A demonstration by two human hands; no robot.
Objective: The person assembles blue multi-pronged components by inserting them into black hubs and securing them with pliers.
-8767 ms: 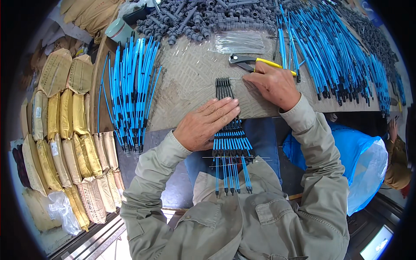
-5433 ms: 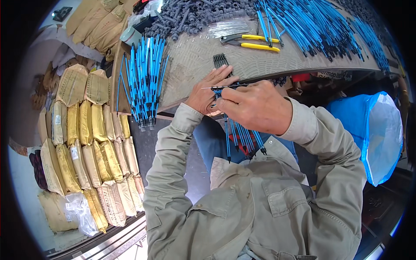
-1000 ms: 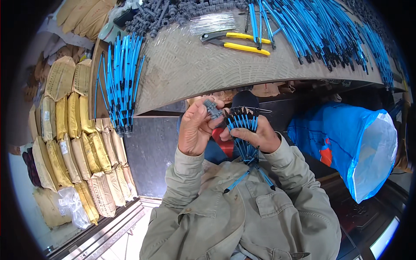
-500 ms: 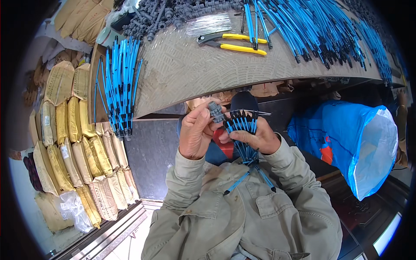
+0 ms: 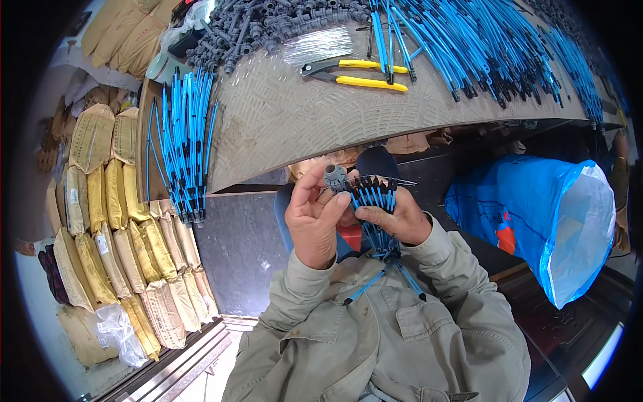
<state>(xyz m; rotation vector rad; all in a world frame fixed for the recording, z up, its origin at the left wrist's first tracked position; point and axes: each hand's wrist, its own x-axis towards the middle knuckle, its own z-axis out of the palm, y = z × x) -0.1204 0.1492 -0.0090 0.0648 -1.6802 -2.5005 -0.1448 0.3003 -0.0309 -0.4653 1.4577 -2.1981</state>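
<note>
In front of my chest, my left hand pinches a grey ribbed plastic fitting between thumb and fingers, its round open end tipped upward. My right hand is closed round a bundle of thin blue tubes with black end pieces. The fitting is right beside the black ends at the bundle's left side; whether they touch, I cannot tell. Thin metal wires stick out to the right past these ends. Two of the tubes splay downward over my jacket. My fingers partly hide the bundle's middle.
On the workbench lie yellow-handled cutters, a stack of thin wires, grey fittings and a heap of blue tubes. More tubes hang over its left edge. A blue sack stands right, paper-wrapped packs left.
My left hand has shifted slightly right, toward the bundle. The grey fitting has turned so its round open end now shows. My right hand keeps its hold.
</note>
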